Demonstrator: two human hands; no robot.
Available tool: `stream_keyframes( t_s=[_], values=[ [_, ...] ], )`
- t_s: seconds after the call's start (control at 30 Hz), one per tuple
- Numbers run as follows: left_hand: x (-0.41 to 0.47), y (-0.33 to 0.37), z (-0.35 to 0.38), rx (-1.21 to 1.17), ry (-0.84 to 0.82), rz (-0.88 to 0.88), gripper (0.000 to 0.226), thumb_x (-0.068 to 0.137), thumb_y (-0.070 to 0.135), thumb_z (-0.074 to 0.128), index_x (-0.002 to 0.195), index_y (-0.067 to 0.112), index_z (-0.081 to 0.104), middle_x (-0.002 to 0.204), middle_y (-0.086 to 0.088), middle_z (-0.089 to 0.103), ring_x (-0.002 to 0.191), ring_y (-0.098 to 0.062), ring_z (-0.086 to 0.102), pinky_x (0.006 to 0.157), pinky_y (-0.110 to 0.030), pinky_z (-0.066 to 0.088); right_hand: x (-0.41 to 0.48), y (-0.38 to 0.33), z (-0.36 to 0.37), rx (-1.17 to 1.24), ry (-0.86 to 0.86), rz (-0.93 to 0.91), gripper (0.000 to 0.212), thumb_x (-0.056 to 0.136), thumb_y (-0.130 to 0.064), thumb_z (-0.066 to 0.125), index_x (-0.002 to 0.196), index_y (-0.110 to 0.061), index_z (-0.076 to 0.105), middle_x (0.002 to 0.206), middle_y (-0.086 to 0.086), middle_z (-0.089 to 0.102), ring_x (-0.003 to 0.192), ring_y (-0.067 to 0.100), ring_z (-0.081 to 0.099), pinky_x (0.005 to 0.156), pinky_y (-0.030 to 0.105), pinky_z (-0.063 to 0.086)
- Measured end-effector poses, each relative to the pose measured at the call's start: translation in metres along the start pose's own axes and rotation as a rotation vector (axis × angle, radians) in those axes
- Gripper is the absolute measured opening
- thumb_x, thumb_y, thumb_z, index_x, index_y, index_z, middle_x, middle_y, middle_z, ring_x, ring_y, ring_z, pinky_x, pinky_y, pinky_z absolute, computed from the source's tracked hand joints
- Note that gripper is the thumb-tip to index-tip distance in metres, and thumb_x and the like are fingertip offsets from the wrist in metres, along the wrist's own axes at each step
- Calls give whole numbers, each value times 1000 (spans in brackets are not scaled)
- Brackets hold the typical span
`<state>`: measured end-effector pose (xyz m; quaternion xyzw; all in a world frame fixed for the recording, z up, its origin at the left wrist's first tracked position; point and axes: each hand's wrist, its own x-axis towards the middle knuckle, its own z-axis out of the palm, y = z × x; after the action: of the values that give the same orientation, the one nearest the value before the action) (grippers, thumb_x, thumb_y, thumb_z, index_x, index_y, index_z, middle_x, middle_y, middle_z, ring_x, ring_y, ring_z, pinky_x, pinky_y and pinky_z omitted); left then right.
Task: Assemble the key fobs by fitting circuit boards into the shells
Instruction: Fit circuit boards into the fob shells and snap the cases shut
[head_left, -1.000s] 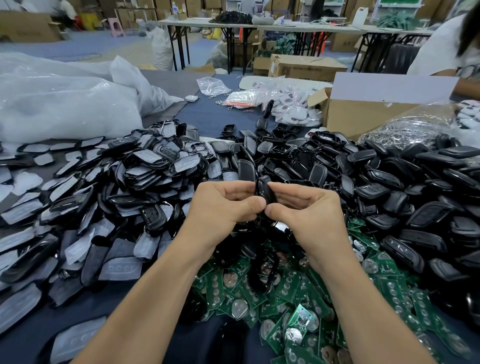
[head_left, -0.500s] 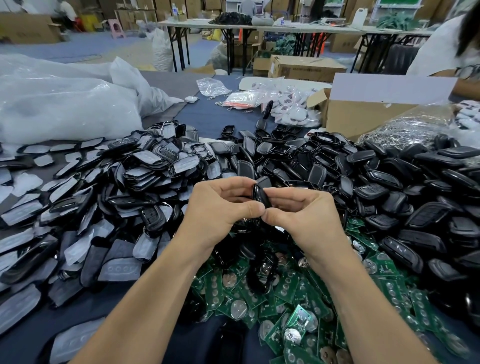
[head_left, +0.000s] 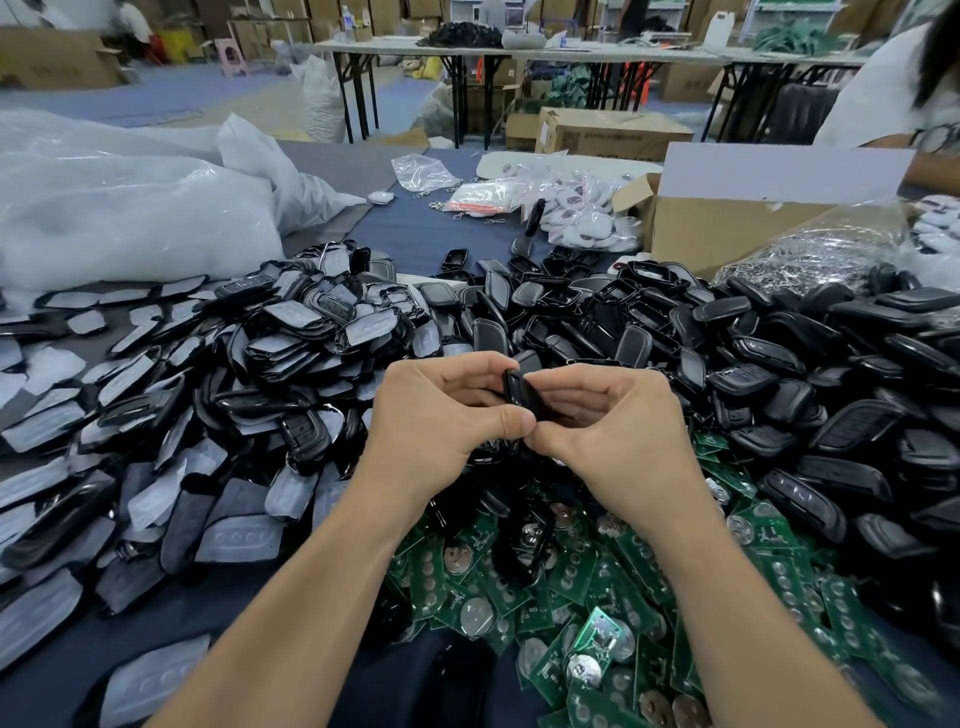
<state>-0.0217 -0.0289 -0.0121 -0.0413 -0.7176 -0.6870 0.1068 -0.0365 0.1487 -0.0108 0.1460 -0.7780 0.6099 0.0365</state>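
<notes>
Left hand (head_left: 441, 431) and right hand (head_left: 618, 436) both pinch one small black plastic key fob shell (head_left: 521, 391) (thumbs meeting beneath it), held above the green circuit boards (head_left: 597, 587) heaped on the counter (head_left: 270, 613).

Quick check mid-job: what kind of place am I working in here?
Likely a small factory or assembly workshop: heaps of black fob shells, a pile of green circuit boards, and cardboard cartons behind.
</notes>
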Motion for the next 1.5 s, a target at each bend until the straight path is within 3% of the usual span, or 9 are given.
stream_keyframes(
  t_s=[0.23, 0.5, 0.67, 0.77, 0.87, 0.97, 1.17, 1.27, 1.5],
  values=[
    [2, 0, -1, 28, 14, 31, 43, 57, 15, 96, 93, 35, 84, 88, -1, 82, 78, -14, 77, 74, -23, 60, -2, -4, 2, -3, 50, 20, 43, 67, -2, 93, 99, -30, 82, 93, -14, 80, 92, 0, 76, 87, 19, 59],
    [0, 1, 5, 22, 117, -122, 16, 86, 16, 83, 83, 31, 86, 80, -2, 81, 78, -18, 79, 69, -25, 62, -8, 5, 14, -302, 160, -15, 43, 71, -8, 86, 105, -34, 82, 82, -26, 73, 78, -4, 72, 72, 8, 55],
    [1, 0, 4, 91, 188, -100, 22, 82, 10, 85, 74, 31, 85, 72, -1, 79, 66, -18, 77, 64, -28, 63, -12, 0, 20, -420, 159, -63, 44, 75, -10, 78, 110, -36, 78, 75, -17, 73, 53, -2, 61, 68, 24, 59],
    [1, 2, 3, 41, 195, -71, 25, 82, 6, 84, 74, 29, 85, 73, -3, 79, 70, -19, 78, 65, -26, 62, -14, -3, 22, -416, 194, -133, 49, 74, -4, 78, 112, -35, 78, 98, -21, 74, 68, -6, 62, 86, 28, 59],
    [1, 4, 5, -11, 190, -65, 26, 84, 5, 82, 75, 29, 85, 77, -4, 80, 74, -19, 78, 66, -25, 61, -13, -7, 21, -448, 200, -164, 49, 74, -6, 78, 114, -35, 76, 105, -19, 75, 97, -2, 65, 91, 6, 47],
    [1, 4, 8, -58, 152, -114, 25, 90, 9, 78, 80, 30, 86, 82, -4, 81, 77, -18, 78, 67, -25, 61, -14, -8, 21, -460, 214, -194, 49, 74, -7, 79, 116, -33, 77, 109, -16, 76, 104, 0, 67, 99, 17, 51],
    [0, 0, 10, -47, 127, -170, 16, 93, 13, 76, 88, 23, 86, 84, -7, 81, 81, -27, 77, 66, -25, 61, -14, -8, 22, -463, 219, -213, 51, 72, -2, 79, 111, -34, 79, 107, -17, 76, 98, -2, 66, 95, 3, 43],
    [0, 1, 9, -65, 137, -146, 15, 93, 12, 76, 89, 21, 86, 86, -8, 81, 84, -28, 79, 67, -25, 61, -15, -10, 24, -452, 243, -246, 52, 70, 0, 80, 111, -33, 79, 105, -19, 75, 81, -7, 63, 92, 16, 52],
    [0, -1, 13, -105, 129, -125, 26, 91, 4, 76, 81, 27, 86, 85, -6, 81, 83, -21, 79, 69, -26, 62, -12, -8, 22, -426, 228, -222, 46, 70, -5, 77, 104, -35, 78, 99, -19, 77, 98, 1, 69, 93, 25, 56]
  ],
)
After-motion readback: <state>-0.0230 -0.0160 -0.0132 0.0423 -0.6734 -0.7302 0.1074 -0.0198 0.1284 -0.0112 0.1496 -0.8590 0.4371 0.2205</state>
